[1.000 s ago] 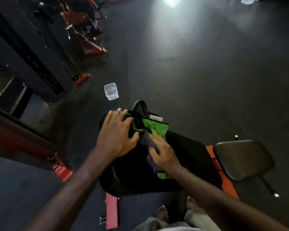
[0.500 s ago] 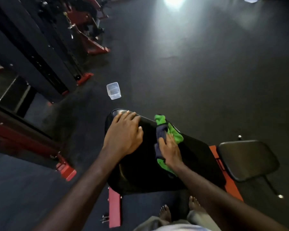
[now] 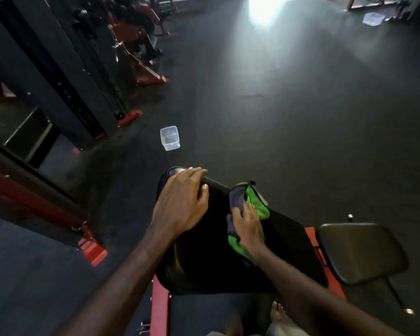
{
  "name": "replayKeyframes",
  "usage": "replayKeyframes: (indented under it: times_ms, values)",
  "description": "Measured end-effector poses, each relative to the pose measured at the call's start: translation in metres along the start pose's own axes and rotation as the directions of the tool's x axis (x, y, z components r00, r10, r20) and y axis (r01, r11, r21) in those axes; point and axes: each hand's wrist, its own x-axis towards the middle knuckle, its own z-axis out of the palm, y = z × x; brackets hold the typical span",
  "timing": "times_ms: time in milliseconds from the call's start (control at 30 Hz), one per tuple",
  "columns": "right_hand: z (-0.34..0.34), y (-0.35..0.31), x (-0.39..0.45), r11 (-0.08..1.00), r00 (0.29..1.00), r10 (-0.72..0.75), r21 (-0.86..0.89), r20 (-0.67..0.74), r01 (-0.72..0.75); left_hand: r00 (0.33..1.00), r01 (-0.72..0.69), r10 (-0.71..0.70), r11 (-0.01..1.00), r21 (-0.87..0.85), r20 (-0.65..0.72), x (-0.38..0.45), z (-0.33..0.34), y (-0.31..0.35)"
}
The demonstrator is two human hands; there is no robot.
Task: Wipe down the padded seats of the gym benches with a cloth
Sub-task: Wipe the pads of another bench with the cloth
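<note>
Head view: left hand (image 3: 180,202) rests flat on the pad (image 3: 218,238), fingers straight; right hand (image 3: 249,229) presses the cloth (image 3: 255,202) near its right edge. Risk: bunched cloth (folded unevenly) slides off, leaving areas unwiped.

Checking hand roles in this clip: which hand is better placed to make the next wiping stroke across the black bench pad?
The right hand. It already presses the green and dark cloth flat on the bench pad, while the left hand rests bare at the pad's far edge, apparently bracing.
</note>
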Motion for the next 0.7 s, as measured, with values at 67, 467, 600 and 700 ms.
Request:
replayKeyframes:
  times_ms: [67, 467, 600, 700]
  values:
    - [-0.001, -0.001, -0.039, 0.986, 0.987, -0.161, -0.036, -0.011, 0.161, 1.0, 0.005, -0.005, 1.0, -0.003, -0.02, 0.001, -0.001, 0.002]
    - [0.001, -0.019, 0.0, 0.995, 0.995, -0.104, -0.004, 0.014, 0.104, 0.997, 0.044, -0.049, 0.995, -0.091, -0.056, 0.0, -0.007, 0.007]
    - [-0.007, -0.015, -0.063, 0.81, 0.81, -0.586, -0.005, 0.03, 0.586, 0.995, 0.059, -0.07, 0.988, -0.143, -0.072, 0.0, -0.008, 0.008]
    - [-0.01, -0.015, -0.035, 0.654, 0.647, -0.753, 0.036, 0.121, 0.755, 0.996, 0.056, -0.067, 0.987, -0.153, -0.067, 0.0, -0.006, 0.006]
